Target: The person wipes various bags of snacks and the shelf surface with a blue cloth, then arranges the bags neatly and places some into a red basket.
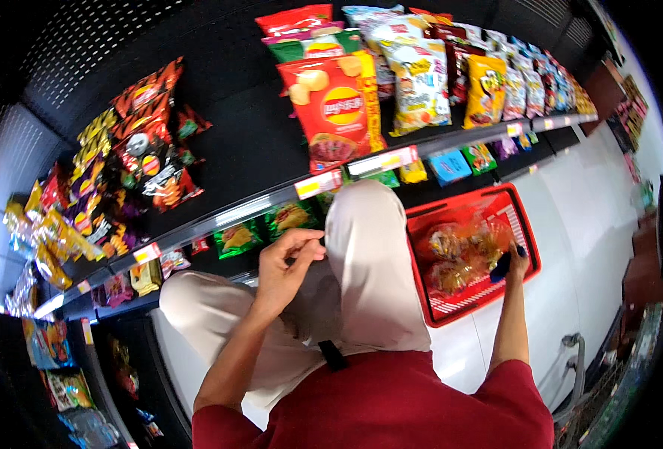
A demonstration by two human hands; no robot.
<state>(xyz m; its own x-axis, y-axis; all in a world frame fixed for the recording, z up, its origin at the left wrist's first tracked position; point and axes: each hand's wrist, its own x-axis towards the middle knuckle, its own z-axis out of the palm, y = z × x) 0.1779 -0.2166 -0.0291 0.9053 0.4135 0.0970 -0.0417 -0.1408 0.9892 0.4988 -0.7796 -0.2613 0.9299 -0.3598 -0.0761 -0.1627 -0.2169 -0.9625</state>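
My left hand (291, 266) is raised beside my bent knee, its fingers curled in towards the thumb, and nothing shows in it. On my right, a red plastic shopping basket (429, 317) with a dark rim stands on the floor. Several clear-wrapped packets (449, 275) with yellow-brown contents lie inside it. At the basket's right side, my right hand (515, 262) reaches in past the rim. A small dark blue object (500, 269) is in its fingers, too blurred to identify.
A black store shelf (236, 146) before me carries red Lay's chip bags (334, 112), white snack bags (421, 84) and black-and-orange chip bags (152, 163). Green packets (237, 238) lie on the lower shelf. A metal rail (578, 365) stands at lower right.
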